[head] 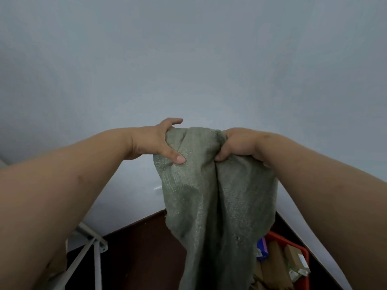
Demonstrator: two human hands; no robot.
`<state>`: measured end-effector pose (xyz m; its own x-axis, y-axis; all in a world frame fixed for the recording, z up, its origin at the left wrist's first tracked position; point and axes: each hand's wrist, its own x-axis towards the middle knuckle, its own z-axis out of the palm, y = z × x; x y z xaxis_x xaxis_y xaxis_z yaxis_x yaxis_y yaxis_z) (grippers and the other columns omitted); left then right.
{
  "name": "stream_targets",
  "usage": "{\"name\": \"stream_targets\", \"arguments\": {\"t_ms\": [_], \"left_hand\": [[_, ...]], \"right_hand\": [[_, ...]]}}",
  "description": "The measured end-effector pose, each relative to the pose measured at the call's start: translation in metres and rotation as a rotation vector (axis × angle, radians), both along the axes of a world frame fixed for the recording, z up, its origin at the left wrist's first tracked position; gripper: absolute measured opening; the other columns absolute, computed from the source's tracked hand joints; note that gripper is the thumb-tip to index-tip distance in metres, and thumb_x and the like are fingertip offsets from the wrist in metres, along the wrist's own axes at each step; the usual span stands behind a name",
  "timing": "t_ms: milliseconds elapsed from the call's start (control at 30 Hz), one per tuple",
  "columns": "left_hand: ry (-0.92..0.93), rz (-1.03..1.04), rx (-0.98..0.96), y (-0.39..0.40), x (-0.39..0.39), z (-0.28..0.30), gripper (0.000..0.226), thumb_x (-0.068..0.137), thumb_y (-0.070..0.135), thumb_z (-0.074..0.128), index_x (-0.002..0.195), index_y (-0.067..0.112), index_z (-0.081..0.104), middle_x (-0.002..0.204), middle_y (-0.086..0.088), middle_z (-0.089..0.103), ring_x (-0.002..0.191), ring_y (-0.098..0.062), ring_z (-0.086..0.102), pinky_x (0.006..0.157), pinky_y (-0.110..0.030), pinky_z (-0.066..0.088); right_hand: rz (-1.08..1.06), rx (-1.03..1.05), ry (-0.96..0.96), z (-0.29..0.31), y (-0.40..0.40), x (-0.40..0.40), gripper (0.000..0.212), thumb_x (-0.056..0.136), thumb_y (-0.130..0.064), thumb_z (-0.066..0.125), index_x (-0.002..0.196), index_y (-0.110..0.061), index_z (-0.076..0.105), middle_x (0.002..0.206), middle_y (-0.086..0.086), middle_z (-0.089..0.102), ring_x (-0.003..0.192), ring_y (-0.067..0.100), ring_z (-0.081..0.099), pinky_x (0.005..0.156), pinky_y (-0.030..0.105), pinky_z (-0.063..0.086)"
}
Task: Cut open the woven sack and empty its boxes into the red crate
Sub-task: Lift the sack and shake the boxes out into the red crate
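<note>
I hold the grey-green woven sack [215,195] up high in front of a pale wall, gripped at its top edge. My left hand [155,141] clutches the sack's upper left corner, thumb pressed on the cloth. At the upper right corner my right hand [236,145] bunches the fabric in a fist. The sack hangs limp and long, reaching past the bottom of the view. Below it on the right sits the red crate [303,251], partly hidden by the sack, with several cardboard boxes [276,266] and a purple-and-white packet [262,249] inside.
A dark brown floor [144,254] lies below the pale wall [188,59]. A white metal frame [92,254] with slanted bars stands at the lower left, beside my left forearm.
</note>
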<state>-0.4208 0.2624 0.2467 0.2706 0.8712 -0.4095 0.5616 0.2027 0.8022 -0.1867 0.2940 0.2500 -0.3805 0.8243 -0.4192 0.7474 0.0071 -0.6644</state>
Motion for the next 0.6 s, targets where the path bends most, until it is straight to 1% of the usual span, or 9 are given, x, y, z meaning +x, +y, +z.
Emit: {"name": "stream_targets", "arguments": {"t_ms": [67,133,200,233,300,367,467,533,600], "left_hand": [[-0.041,0.071,0.020,-0.001,0.001,-0.006,0.108,0.056,0.015,0.091,0.143,0.038,0.030,0.128,0.004,0.053,0.114,-0.018,0.058,0.103,-0.037,0.046],[-0.109,0.168,0.040,0.002,0.001,-0.011,0.080,0.067,0.006,0.085,0.134,0.028,0.046,0.121,-0.001,0.060,0.109,-0.021,0.062,0.094,-0.036,0.051],[-0.169,0.231,0.065,0.007,-0.001,-0.016,0.059,0.067,0.004,0.083,0.118,0.020,0.057,0.112,-0.005,0.066,0.106,-0.023,0.064,0.086,-0.034,0.053],[-0.197,0.261,0.071,0.009,-0.002,-0.018,0.052,0.065,0.005,0.084,0.109,0.018,0.060,0.106,-0.006,0.068,0.104,-0.025,0.066,0.084,-0.033,0.053],[-0.261,0.299,0.058,0.012,-0.006,-0.021,0.044,0.062,0.009,0.084,0.100,0.015,0.062,0.098,-0.005,0.072,0.100,-0.027,0.068,0.078,-0.032,0.054],[-0.324,0.305,0.037,0.014,-0.010,-0.022,0.052,0.056,0.018,0.089,0.102,0.011,0.066,0.098,-0.006,0.074,0.098,-0.026,0.069,0.076,-0.032,0.057],[-0.404,0.341,0.016,0.016,-0.011,-0.026,0.094,0.034,0.041,0.095,0.116,0.009,0.064,0.110,-0.008,0.073,0.100,-0.023,0.070,0.080,-0.033,0.056],[-0.439,0.362,0.002,0.017,-0.009,-0.029,0.107,0.026,0.047,0.095,0.121,0.009,0.062,0.113,-0.008,0.072,0.097,-0.021,0.071,0.078,-0.033,0.056],[-0.416,0.351,-0.027,0.012,-0.003,-0.027,0.111,0.028,0.050,0.094,0.125,0.009,0.059,0.120,-0.011,0.069,0.097,-0.022,0.070,0.077,-0.033,0.057]], "right_hand": [[-0.048,-0.089,0.052,0.000,0.002,0.003,0.022,0.073,-0.003,0.073,0.092,-0.013,0.072,0.092,0.012,0.073,0.087,0.031,0.069,0.089,0.050,0.055],[-0.068,-0.108,0.058,-0.003,0.000,0.002,0.024,0.073,-0.007,0.075,0.097,-0.012,0.072,0.094,0.012,0.073,0.091,0.032,0.069,0.091,0.052,0.054],[0.005,0.044,-0.069,-0.006,0.000,-0.001,0.050,0.074,-0.021,0.077,0.122,-0.017,0.062,0.117,0.006,0.067,0.111,0.030,0.062,0.099,0.045,0.048],[0.053,0.178,-0.175,-0.006,-0.001,-0.003,0.071,0.073,-0.031,0.076,0.137,-0.021,0.047,0.129,0.003,0.060,0.119,0.028,0.056,0.103,0.043,0.044],[0.113,0.421,-0.308,0.001,-0.008,-0.009,0.093,0.069,-0.046,0.069,0.148,-0.031,0.022,0.143,0.001,0.047,0.126,0.026,0.049,0.110,0.046,0.033],[0.214,0.457,-0.404,0.006,-0.015,-0.014,0.111,0.058,-0.066,0.066,0.149,-0.038,0.008,0.150,0.001,0.037,0.135,0.027,0.041,0.115,0.053,0.020],[0.313,0.318,-0.562,0.003,-0.021,-0.015,0.138,0.043,-0.078,0.072,0.148,-0.042,-0.009,0.153,0.001,0.031,0.139,0.030,0.035,0.116,0.058,0.017],[0.278,0.311,-0.505,-0.003,-0.020,-0.011,0.129,0.052,-0.063,0.081,0.149,-0.036,0.001,0.143,0.004,0.045,0.130,0.031,0.047,0.110,0.054,0.032],[0.224,0.298,-0.357,-0.006,-0.019,-0.008,0.101,0.064,-0.041,0.083,0.144,-0.025,0.025,0.130,0.005,0.056,0.119,0.029,0.054,0.101,0.044,0.044]]}}
